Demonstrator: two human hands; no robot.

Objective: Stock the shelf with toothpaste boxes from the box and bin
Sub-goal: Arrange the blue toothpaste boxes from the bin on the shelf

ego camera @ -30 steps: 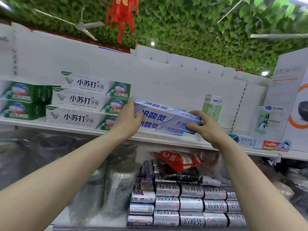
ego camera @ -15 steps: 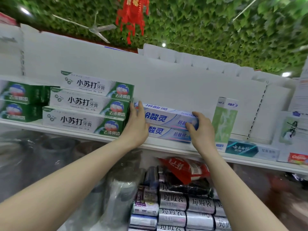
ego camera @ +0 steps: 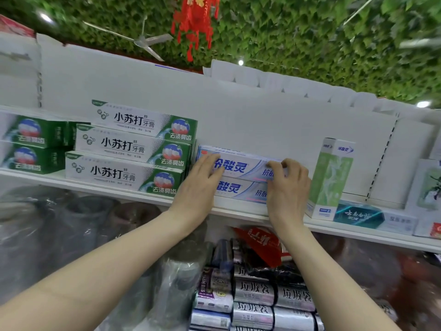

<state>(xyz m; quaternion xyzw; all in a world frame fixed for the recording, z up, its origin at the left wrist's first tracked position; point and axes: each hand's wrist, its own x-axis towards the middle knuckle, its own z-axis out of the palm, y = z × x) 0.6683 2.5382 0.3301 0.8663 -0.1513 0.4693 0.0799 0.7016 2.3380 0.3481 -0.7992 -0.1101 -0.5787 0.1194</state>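
**Q:** What are the two hands doing?
**A:** The left hand (ego camera: 200, 185) is pressing nearly straight fingers flat against the front of the upper blue toothpaste box (ego camera: 245, 167), near its left end. The right hand (ego camera: 288, 187) is curling its fingers over the same box's right end and gripping it there. Its thumb is hidden.

**Q:** Where is that box lying?
**A:** It is lying lengthwise on top of the lower blue toothpaste box (ego camera: 238, 191), which is resting on the white shelf (ego camera: 358, 232). Both boxes are showing their printed fronts outward.

**Q:** What is flanking the pair?
**A:** To the left, a stack of three green-and-white toothpaste boxes (ego camera: 133, 149) is standing just beside them. Further left, dark green boxes (ego camera: 31, 144) are sitting two high. To the right, a tall pale green carton (ego camera: 331, 177) is standing upright just beside the right hand. A teal box (ego camera: 358, 215) is lying flat at the carton's foot.

**Q:** What is lying beneath the shelf?
**A:** Silver rolls (ego camera: 255, 292) are lying stacked between the forearms, with a red packet (ego camera: 265, 244) resting above them.
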